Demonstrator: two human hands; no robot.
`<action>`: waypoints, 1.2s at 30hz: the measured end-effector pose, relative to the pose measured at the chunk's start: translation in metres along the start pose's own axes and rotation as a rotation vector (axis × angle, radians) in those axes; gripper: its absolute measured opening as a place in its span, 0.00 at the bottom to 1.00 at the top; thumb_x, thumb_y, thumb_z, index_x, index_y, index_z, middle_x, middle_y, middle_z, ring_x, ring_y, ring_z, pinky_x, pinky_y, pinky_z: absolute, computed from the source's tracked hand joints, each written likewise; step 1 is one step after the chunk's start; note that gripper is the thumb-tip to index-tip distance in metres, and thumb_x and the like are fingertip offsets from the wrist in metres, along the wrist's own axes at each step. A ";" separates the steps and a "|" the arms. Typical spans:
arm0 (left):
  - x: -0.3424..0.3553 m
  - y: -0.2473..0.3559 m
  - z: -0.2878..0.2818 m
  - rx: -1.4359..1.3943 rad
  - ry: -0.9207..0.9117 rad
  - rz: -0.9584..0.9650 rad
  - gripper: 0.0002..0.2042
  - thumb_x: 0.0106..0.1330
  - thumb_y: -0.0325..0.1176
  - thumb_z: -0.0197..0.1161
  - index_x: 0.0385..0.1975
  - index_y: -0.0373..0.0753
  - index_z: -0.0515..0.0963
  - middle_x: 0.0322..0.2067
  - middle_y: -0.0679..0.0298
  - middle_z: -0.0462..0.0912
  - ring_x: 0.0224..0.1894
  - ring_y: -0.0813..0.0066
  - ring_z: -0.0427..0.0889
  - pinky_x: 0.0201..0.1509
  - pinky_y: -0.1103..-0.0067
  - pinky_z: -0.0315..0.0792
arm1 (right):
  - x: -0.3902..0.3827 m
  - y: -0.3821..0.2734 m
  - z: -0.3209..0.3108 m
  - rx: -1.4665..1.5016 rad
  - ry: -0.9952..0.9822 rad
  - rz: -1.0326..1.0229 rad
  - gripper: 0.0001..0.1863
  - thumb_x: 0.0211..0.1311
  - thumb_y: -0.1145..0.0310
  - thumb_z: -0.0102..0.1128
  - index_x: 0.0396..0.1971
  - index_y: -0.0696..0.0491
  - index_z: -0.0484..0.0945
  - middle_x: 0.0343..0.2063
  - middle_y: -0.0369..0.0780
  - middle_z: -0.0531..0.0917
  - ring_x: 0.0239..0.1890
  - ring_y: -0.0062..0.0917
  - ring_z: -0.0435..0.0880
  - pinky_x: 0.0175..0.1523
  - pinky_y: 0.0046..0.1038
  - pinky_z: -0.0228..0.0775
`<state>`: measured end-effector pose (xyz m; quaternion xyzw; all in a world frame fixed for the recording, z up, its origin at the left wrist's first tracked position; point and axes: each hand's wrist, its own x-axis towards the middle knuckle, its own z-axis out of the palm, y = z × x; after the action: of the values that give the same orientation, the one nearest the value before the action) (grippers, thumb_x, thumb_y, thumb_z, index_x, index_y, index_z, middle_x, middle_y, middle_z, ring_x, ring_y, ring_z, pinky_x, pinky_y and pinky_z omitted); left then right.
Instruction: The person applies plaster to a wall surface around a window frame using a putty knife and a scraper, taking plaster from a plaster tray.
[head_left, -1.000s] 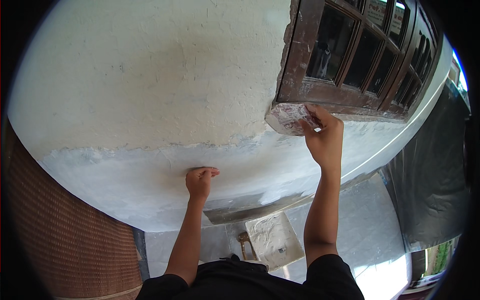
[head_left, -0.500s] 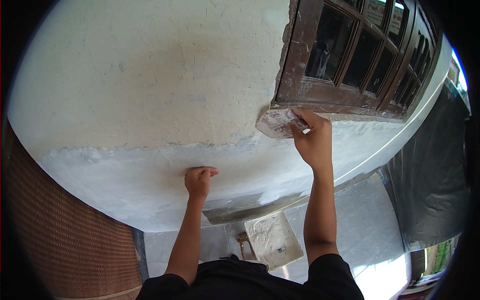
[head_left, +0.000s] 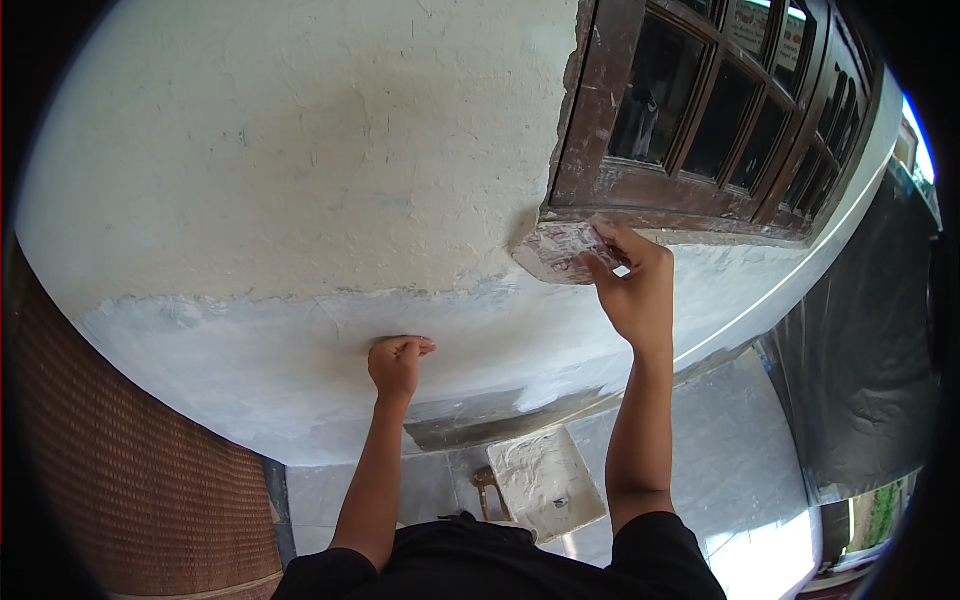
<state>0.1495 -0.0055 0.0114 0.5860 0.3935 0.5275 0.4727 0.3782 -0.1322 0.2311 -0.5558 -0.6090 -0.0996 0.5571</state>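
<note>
My right hand (head_left: 640, 285) grips a flat, plaster-smeared putty spreader (head_left: 562, 252) between thumb and fingers. The spreader lies against the wall just under the lower left corner of the brown window frame (head_left: 590, 190). Lower and to the left, my left hand (head_left: 394, 365) is close to the wall's white band, its fingers curled together; whatever it may hold is hidden. Cream paint with cracks covers the upper wall (head_left: 330, 150). Below it runs a band of smooth white filler (head_left: 280, 340) with a ragged upper edge.
On the grey tiled floor (head_left: 720, 440) in front of me is a rectangular tray (head_left: 530, 465) of white putty, beside a brownish handle-like object (head_left: 486, 490). A woven brown panel (head_left: 110, 440) stands at left. Dark sheeting (head_left: 860, 350) hangs at right, and a pale string (head_left: 770, 290) crosses the wall.
My right hand has shifted slightly right and down, and the spreader has tilted and slid a little with it. My left hand is almost still.
</note>
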 end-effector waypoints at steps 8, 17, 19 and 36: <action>0.000 -0.001 -0.001 0.008 0.000 -0.001 0.13 0.60 0.25 0.51 0.25 0.29 0.84 0.25 0.55 0.86 0.30 0.70 0.87 0.41 0.80 0.79 | -0.008 -0.009 -0.003 -0.096 0.041 0.015 0.17 0.46 0.84 0.64 0.41 0.64 0.80 0.33 0.49 0.86 0.37 0.30 0.87 0.43 0.24 0.75; 0.001 -0.001 0.000 0.022 0.001 0.008 0.13 0.59 0.26 0.50 0.25 0.29 0.84 0.25 0.56 0.86 0.29 0.70 0.87 0.40 0.80 0.79 | -0.004 0.003 -0.003 -0.034 0.049 0.039 0.17 0.46 0.84 0.63 0.40 0.61 0.81 0.34 0.51 0.84 0.37 0.43 0.86 0.42 0.30 0.76; 0.001 -0.001 0.001 0.004 0.002 -0.001 0.13 0.59 0.26 0.50 0.25 0.29 0.84 0.24 0.56 0.86 0.29 0.71 0.87 0.40 0.80 0.79 | -0.004 0.002 0.004 -0.075 -0.030 -0.034 0.17 0.45 0.84 0.63 0.39 0.61 0.81 0.33 0.51 0.84 0.36 0.43 0.86 0.41 0.30 0.76; 0.000 0.001 0.000 0.018 0.037 -0.006 0.13 0.58 0.25 0.51 0.23 0.30 0.84 0.23 0.57 0.86 0.29 0.71 0.87 0.39 0.81 0.79 | 0.007 -0.018 -0.004 -0.161 -0.143 -0.155 0.17 0.46 0.86 0.62 0.40 0.59 0.82 0.33 0.49 0.85 0.36 0.40 0.86 0.39 0.29 0.76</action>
<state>0.1495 -0.0058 0.0126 0.5794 0.4088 0.5330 0.4617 0.3680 -0.1377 0.2464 -0.5555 -0.6783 -0.1509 0.4567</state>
